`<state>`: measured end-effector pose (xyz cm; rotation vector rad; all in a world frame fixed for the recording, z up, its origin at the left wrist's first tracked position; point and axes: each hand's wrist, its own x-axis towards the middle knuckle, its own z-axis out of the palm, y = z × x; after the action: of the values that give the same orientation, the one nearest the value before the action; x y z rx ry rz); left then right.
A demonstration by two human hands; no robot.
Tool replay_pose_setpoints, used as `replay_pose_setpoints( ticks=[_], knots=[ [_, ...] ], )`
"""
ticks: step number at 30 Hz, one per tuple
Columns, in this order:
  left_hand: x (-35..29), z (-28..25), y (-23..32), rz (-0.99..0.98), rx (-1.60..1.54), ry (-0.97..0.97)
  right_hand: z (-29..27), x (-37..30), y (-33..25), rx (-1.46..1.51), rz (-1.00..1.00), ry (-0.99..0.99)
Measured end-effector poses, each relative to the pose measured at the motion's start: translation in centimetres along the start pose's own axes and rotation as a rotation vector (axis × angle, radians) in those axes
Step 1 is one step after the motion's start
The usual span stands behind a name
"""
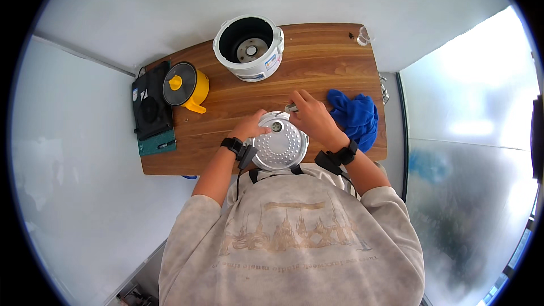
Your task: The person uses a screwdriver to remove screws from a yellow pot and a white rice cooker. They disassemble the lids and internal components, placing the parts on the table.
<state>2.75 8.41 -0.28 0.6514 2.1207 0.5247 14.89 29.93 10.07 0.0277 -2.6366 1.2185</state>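
Note:
A round silver cooker lid [277, 146] with a dimpled face rests at the table's front edge, close to my body. My left hand [250, 127] grips its left rim, with the thumb on the face near a small round valve [276, 126]. Over the lid's far right edge, my right hand [313, 117] is closed on a small tool [291, 107]. A thin part of the tool points toward the valve. The fingers cover much of it, and its exact kind cannot be made out.
A white cooker body [255, 71] stands open at the back. Left are a yellow pot [195, 88] with a dark lid, a black flat case [153, 113] and a green mat [156, 145]. A blue cloth [357, 119] lies right; a clear glass [363, 37] stands at the far right corner.

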Motion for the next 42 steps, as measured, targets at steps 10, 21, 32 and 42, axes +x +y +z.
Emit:
replay_pose_setpoints(
  ticks=[10, 21, 32, 42],
  knots=[
    [0.2, 0.1, -0.5, 0.014, 0.009, 0.001, 0.3, 0.0, -0.1, -0.018, -0.012, -0.025],
    [0.3, 0.0, -0.6, 0.022, 0.052, -0.022, 0.6, -0.3, 0.1, -0.014, -0.003, -0.059],
    [1.0, 1.0, -2.2, 0.067, 0.006, 0.016, 0.7, 0.2, -1.5, -0.103, -0.084, -0.002],
    [1.2, 1.9, -3.2, 0.086, -0.094, -0.099, 1.9, 1.0, -1.0, -0.309, -0.053, 0.043]
  ],
)
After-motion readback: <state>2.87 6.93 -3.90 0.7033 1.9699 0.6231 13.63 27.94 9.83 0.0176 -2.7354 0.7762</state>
